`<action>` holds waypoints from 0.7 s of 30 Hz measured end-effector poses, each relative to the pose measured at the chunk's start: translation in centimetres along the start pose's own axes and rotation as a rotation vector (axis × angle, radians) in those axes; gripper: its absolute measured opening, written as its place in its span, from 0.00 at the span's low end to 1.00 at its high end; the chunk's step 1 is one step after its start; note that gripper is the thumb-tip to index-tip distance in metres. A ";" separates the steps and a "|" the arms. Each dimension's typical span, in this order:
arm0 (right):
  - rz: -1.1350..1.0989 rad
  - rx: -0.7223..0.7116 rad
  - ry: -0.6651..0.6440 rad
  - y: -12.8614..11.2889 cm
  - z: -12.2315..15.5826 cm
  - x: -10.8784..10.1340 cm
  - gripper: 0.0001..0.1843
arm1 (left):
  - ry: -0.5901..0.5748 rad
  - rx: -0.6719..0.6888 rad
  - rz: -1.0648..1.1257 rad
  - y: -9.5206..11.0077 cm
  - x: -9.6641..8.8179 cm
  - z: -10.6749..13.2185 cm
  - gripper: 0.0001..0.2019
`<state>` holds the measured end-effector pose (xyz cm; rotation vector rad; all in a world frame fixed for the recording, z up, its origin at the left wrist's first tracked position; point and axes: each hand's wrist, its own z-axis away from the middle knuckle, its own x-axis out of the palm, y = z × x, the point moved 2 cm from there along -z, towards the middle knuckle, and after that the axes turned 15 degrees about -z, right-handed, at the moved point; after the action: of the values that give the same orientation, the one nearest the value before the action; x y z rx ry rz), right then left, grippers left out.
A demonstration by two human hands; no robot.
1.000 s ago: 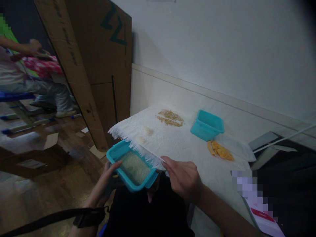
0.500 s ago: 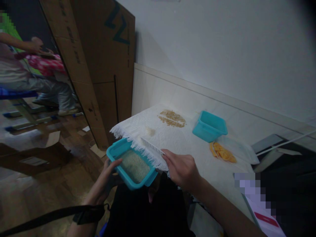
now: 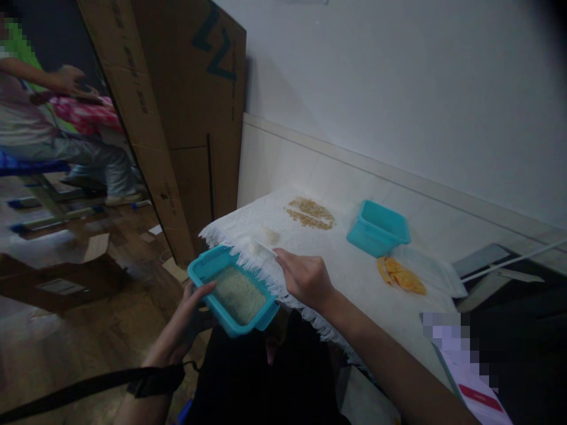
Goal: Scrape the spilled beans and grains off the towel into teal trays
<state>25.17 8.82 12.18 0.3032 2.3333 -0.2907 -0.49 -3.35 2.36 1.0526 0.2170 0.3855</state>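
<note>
My left hand (image 3: 195, 307) grips the left side of a blue-green plastic container (image 3: 259, 319), thumb over its rim. White rice (image 3: 241, 292) covers the bottom of this tilted container, held at the table's front edge. My right hand (image 3: 308, 277) is closed on a slim white utensil (image 3: 264, 248), whose far end is hard to make out against the cloth. Just beyond it, a small heap of rice (image 3: 271, 236) lies on the white fringed cloth (image 3: 239, 221). Tan grains or beans (image 3: 310, 212) are spread farther back in two patches.
A second blue-green container (image 3: 376, 233) stands at the back of the table. Beside it lie something orange-yellow (image 3: 401, 276) and a clear lid or bag (image 3: 429, 268). A tall cardboard box (image 3: 190, 106) rises at the left. Beyond it sits another person (image 3: 26, 112).
My right hand has moved left and slightly up with the white utensil, toward the small rice heap. The container in my left hand has shifted slightly left.
</note>
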 end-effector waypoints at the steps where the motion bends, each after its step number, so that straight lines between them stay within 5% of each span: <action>1: -0.017 -0.018 -0.012 -0.6 0.2 0.1 0.21 | 0.000 0.001 0.001 0.1 0.0 0.1 0.41; 5: -0.090 -0.055 0.009 -3.2 0.6 -0.8 0.21 | -0.001 -0.001 0.001 0.2 -0.2 0.2 0.41; 8: -0.105 -0.018 0.111 -2.8 0.3 -1.9 0.17 | 0.022 -0.008 0.011 0.0 -0.2 0.2 0.41; 14: -0.104 0.358 0.348 4.6 -1.6 -3.8 0.13 | 0.014 -0.021 0.019 -0.1 0.2 1.1 0.37; 21: -0.224 0.565 0.308 9.5 -6.0 -1.8 0.13 | 0.036 -0.123 0.003 0.1 0.8 1.4 0.36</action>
<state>25.30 19.30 16.44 0.3777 2.5496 -1.0880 0.71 -4.12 3.19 0.9257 0.2208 0.4157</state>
